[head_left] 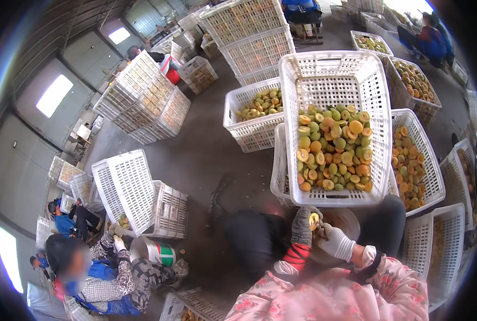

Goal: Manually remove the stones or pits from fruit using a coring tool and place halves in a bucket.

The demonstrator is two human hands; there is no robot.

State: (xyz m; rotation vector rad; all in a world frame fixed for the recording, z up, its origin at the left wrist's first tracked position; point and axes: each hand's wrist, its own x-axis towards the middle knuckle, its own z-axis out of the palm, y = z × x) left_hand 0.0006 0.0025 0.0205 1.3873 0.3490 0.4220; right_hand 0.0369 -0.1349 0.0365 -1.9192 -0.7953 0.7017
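My left hand [302,229], in a dark grey knit glove, grips a cut yellow apricot [314,221], its flesh side showing. Close beside it, my right hand [336,242] in a white glove has its fingers closed at the fruit's edge; what they hold is too small to make out. Both hands are over a round bucket [347,218] between my knees. Just beyond, a tilted white plastic crate [289,115] holds many green and orange apricots [334,147], several of them halved.
Another white crate of apricot halves [408,168] stands to the right of the tilted one. A crate of greener fruit [261,104] is behind it at left. Tall stacks of crates [243,29] rise farther back. At left a co-worker [102,267] sits by a white bucket [158,251].
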